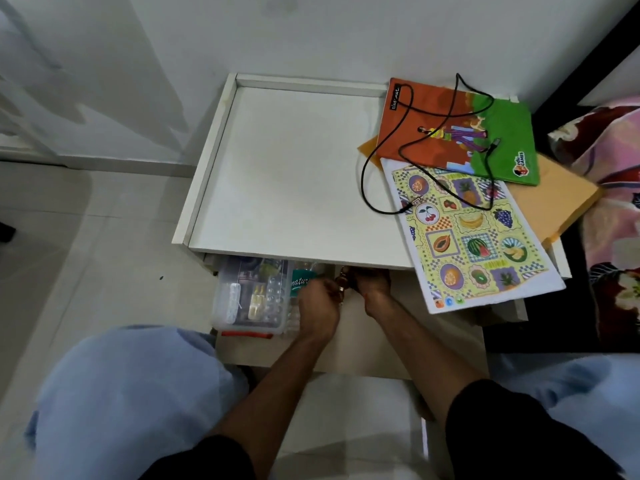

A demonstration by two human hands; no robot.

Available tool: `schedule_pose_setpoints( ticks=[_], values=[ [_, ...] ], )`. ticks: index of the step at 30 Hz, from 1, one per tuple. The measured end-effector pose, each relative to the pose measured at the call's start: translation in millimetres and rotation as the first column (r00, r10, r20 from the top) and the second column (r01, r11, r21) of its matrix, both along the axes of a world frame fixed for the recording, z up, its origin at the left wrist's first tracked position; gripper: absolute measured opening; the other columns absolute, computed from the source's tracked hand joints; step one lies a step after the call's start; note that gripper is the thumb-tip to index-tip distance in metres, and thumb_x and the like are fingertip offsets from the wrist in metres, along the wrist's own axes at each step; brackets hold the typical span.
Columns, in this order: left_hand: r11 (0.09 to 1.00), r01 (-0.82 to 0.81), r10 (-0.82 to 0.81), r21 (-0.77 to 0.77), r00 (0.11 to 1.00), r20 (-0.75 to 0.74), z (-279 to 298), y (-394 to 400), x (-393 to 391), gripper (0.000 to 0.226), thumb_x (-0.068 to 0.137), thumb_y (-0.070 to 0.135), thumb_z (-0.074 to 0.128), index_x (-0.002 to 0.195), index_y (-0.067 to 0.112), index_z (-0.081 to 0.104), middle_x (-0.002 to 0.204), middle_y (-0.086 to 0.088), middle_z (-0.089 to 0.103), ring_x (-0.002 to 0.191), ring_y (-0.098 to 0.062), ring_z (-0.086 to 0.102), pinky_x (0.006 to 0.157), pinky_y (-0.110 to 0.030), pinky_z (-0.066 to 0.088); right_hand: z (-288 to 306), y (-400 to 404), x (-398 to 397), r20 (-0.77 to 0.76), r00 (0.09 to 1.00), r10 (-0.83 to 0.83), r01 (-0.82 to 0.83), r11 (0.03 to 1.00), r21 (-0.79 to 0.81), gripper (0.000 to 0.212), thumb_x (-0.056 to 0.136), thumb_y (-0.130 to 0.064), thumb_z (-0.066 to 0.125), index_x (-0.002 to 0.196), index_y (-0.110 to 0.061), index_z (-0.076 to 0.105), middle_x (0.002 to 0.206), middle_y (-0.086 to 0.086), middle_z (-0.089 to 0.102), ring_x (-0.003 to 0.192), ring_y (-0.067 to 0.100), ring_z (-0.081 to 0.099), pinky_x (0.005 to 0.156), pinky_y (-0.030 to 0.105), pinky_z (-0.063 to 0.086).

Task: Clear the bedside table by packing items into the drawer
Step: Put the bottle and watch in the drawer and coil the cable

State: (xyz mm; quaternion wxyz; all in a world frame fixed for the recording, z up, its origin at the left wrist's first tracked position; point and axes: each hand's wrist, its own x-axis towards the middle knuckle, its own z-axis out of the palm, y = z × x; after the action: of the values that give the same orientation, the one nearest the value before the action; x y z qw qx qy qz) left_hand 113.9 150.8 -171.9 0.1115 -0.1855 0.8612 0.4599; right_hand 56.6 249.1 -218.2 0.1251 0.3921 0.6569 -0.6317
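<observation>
Knees in pale trousers (pixel 121 393) frame open drawer (pixel 363 344) | left hand (pixel 318 306) and right hand (pixel 375 285) meet at drawer's back, gripping small brown object (pixel 341 284) between them — orientation unclear | black cable (pixel 408 147) on table (pixel 284 174) across fruit-print book (pixel 474 240)

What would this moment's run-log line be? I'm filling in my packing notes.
drawer: open | left hand, right hand: inside, holding small item | tabletop: books, black cable left

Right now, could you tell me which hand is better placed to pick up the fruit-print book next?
The right hand, probably. The fruit-print book overhangs the table's right front edge just beside it, while the left hand sits further left by the clear box.
</observation>
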Motion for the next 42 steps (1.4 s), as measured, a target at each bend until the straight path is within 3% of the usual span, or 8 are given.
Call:
schedule_pose_setpoints(
  ticks=[7,15,19,24,27,30,34,42],
  values=[
    [0.915,0.332,-0.293,-0.230,0.937,0.189,-26,-5,-35,0.029,0.088,-0.003,0.052,0.116,-0.008,0.057,0.121,-0.027,0.058,0.115,-0.037,0.057,0.096,-0.044,0.047,-35,-6,-21,0.022,0.944,0.330,-0.326,0.917,0.232,0.045,0.100,-0.015,0.052,0.143,-0.005,0.043,0.151,0.010,0.043,0.138,0.028,0.038,0.102,0.018,0.023],
    [0.737,0.562,-0.461,-0.377,0.825,0.327,-21,0,-38,0.041,0.096,0.004,0.045,0.138,0.005,0.043,0.140,-0.018,0.048,0.127,-0.031,0.051,0.106,-0.037,0.041,-46,-9,-20,-0.001,1.000,0.005,-0.005,0.988,-0.152,0.034,0.102,-0.004,0.045,0.135,0.003,0.047,0.134,0.019,0.054,0.095,0.024,0.058,0.092,0.031,0.043],
    [0.711,0.640,-0.561,-0.292,0.766,0.313,8,-13,-40,0.026,0.090,0.001,0.053,0.114,-0.002,0.061,0.120,-0.022,0.062,0.110,-0.033,0.061,0.091,-0.036,0.050,-49,3,-14,0.060,0.953,0.298,-0.297,0.954,-0.027,0.037,0.101,-0.007,0.045,0.135,0.007,0.048,0.138,0.021,0.053,0.111,0.028,0.056,0.095,0.033,0.043],
    [0.562,0.791,-0.716,-0.242,0.611,0.338,60,-53,-28,0.027,0.083,0.002,0.068,0.109,0.007,0.074,0.111,-0.012,0.073,0.096,-0.021,0.070,0.087,-0.030,0.054,-43,-3,2,-0.120,0.990,0.075,-0.099,0.974,-0.204,0.020,0.091,0.016,0.048,0.090,0.009,0.066,0.079,0.011,0.068,0.072,0.020,0.061,0.063,0.025,0.054],
    [0.676,0.644,-0.668,-0.357,0.741,0.073,91,-73,-29,0.021,0.086,0.012,0.067,0.101,0.023,0.076,0.100,0.001,0.075,0.078,-0.010,0.064,0.076,-0.025,0.052,-43,-6,19,-0.076,0.979,0.189,-0.200,0.959,-0.201,0.021,0.093,0.001,0.055,0.111,0.003,0.065,0.092,0.005,0.067,0.081,0.015,0.060,0.076,0.028,0.053],
    [0.799,0.443,-0.539,-0.407,0.828,-0.157,99,-86,-43,0.033,0.091,0.016,0.063,0.122,0.027,0.066,0.111,-0.002,0.066,0.097,-0.017,0.061,0.088,-0.036,0.051,-38,-17,22,-0.092,0.995,-0.040,0.001,0.922,-0.388,0.017,0.093,0.006,0.049,0.097,0.007,0.065,0.068,-0.001,0.072,0.073,0.018,0.061,0.067,0.028,0.051],
    [0.737,0.464,-0.506,-0.491,0.861,0.055,88,-96,-65,0.069,0.087,0.019,0.070,0.146,0.035,0.040,0.153,-0.009,0.034,0.139,-0.031,0.029,0.111,-0.046,0.032,-34,-25,27,-0.054,0.987,-0.154,0.109,0.868,-0.485,0.037,0.090,0.009,0.043,0.070,-0.006,0.070,0.057,-0.002,0.069,0.067,0.019,0.058,0.068,0.029,0.047],
    [0.783,0.428,-0.442,-0.452,0.894,0.080,75,-92,-75,0.069,0.082,0.011,0.074,0.141,0.033,0.047,0.159,-0.007,0.026,0.145,-0.028,0.018,0.114,-0.043,0.027,-33,-27,32,-0.043,0.975,-0.218,0.164,0.838,-0.521,0.028,0.088,0.014,0.040,0.081,0.000,0.063,0.064,0.006,0.067,0.074,0.026,0.055,0.072,0.031,0.046]
  ],
)
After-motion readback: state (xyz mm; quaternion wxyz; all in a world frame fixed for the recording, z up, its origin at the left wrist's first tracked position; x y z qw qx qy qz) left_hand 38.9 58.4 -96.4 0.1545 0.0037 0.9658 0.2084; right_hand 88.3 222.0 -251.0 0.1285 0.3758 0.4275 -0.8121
